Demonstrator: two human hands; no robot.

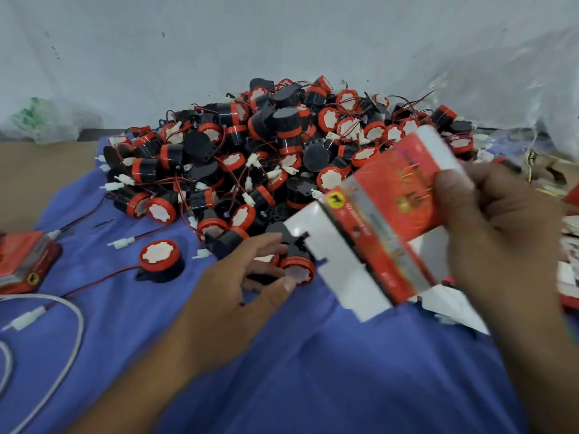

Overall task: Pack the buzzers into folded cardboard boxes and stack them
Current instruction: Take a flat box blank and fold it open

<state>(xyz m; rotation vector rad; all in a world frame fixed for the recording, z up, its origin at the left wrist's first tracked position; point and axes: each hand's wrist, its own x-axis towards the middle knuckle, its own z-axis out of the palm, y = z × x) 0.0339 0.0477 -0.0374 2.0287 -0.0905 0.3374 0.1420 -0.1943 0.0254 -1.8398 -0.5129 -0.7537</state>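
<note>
Nearest lies the blue cloth (282, 371) spread over the tabletop, with a white cable (73, 333) looping at its left edge. Above it the left hand (247, 277) reaches in, its grip curled round 1 buzzer (299, 269) at the near foot of the heap: thumb against the red rim, fingers over the black body. Just beside it, the right hand (495, 233) has its grip clamped on a cardboard box (385, 220), held tilted off the cloth, white flaps open toward the buzzer and blurred.

The step in hand looks like loading. To do it well, lift the buzzer free of neighbouring wires, gather its lead and plug first, then steady the box mouth and feed it in squarely so the flaps close flat.

Further left sit 1 loose buzzer (161, 261) and packed boxes (25, 261). Beyond rises the pile of buzzers (282, 142), against a pale wall (219, 42).
</note>
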